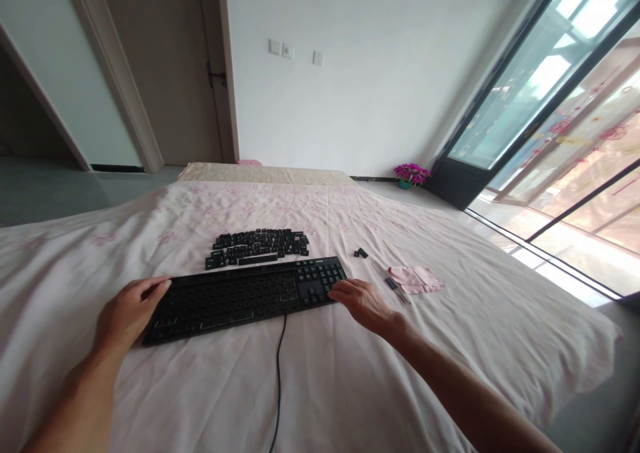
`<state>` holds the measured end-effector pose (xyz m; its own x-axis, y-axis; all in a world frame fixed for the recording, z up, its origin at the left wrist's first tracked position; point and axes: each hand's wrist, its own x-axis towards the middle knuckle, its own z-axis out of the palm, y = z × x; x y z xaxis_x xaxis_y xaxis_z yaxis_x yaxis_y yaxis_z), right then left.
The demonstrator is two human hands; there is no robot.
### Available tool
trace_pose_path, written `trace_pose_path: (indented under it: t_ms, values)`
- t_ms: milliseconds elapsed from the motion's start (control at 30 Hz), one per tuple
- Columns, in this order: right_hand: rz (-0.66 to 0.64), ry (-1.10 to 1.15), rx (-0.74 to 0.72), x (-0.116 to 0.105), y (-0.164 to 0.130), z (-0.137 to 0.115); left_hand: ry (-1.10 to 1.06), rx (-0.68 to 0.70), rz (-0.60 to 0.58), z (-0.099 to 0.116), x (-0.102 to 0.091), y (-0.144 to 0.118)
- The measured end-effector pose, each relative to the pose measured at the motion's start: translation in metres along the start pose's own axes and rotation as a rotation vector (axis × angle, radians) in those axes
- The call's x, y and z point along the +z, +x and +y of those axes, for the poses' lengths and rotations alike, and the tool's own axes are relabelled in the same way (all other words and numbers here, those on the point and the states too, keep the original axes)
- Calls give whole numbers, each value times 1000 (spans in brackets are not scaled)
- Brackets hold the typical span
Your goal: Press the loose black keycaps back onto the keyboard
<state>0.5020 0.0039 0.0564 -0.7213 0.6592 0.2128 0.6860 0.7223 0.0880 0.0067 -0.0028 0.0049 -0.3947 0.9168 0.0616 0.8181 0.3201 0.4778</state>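
A black keyboard lies on the pale pink bedsheet, its main key area looking bare while the number pad keeps its keys. My left hand grips the keyboard's left end. My right hand rests against its right end by the number pad. Just beyond the keyboard, several loose black keycaps are laid out in rows. The keyboard's black cable runs toward me.
A folded pink cloth and a small dark tool lie to the right of the keyboard, with two stray keycaps farther back. A pot of purple flowers stands by the glass door at right. An open doorway is at back left.
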Motion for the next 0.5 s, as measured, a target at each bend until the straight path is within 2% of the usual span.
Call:
trace_pose_path:
  t_ms: [233,500]
  values:
    - [7,6,40,6,-3,-7,-7,22,11,-6,4,3]
    - [31,23,134,6,-10,-20,9,2,-1,-2,1,1]
